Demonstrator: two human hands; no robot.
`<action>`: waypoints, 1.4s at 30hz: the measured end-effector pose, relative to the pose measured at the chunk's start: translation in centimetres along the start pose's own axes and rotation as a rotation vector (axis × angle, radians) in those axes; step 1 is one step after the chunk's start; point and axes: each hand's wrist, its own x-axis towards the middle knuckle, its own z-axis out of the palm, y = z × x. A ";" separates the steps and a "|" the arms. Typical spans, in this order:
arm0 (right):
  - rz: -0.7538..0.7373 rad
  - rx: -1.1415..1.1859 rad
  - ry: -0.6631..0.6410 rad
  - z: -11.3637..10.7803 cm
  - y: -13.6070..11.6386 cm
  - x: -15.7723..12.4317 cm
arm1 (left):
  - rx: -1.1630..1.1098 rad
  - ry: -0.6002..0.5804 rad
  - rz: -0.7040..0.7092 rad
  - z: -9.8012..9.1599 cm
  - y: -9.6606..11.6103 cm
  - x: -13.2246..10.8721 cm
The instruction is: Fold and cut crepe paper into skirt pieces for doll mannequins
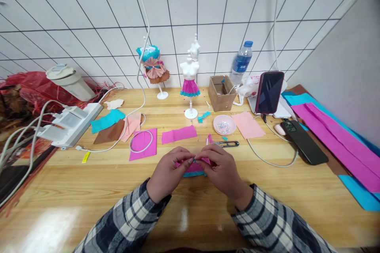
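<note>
Both hands pinched together over a blue-edged magenta piece

Through the head camera I watch the left hand (170, 172) and the right hand (221, 170) meet at the middle of the wooden table (118, 189). On each, thumb and forefinger are brought together in a tight pinch, the other fingers curled in behind. They grip the far edge of a magenta piece (194, 169), whose blue border (193, 174) faces the near side. A small blue bit (194, 161) shows between the fingertips (too tiny for me to tell which hand has it).

Just beyond the right hand I see black-handled snips (233, 144), with a pink bowl (225, 133) of small shiny pieces farther off. A loose magenta strip (179, 134) lies flat on the far side of the left hand. Farther back, a white dress form (189, 68) stands upright in a magenta skirt (190, 86) with a blue hem, left of an open cardboard box (220, 102).
</note>
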 end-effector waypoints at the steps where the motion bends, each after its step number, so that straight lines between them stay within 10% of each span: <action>1: 0.013 0.011 -0.005 0.0 -0.1 0.0 | 0.008 0.000 0.001 0.0 0.0 0.0; 9: 0.285 0.112 0.049 -2.3 -0.7 1.9 | 0.079 0.089 0.068 0.0 -1.0 -0.2; 15: 0.074 -0.357 0.282 -8.8 1.0 10.7 | 0.146 0.025 0.303 0.1 -2.0 -0.5; 23: 0.080 -0.800 0.113 -10.8 6.1 19.1 | 0.223 -0.009 0.361 -0.1 -3.2 -0.3; 27: 0.048 -0.797 0.138 -10.8 5.7 16.2 | 0.252 -0.007 0.389 -0.3 -3.2 -0.2; 35: 0.027 -0.688 0.127 -8.2 5.1 1.2 | 0.252 -0.002 0.417 -0.2 -2.4 -0.8; 42: 0.176 -0.862 -0.039 -6.0 5.8 -0.2 | 0.250 -0.021 0.402 0.2 -2.3 -1.0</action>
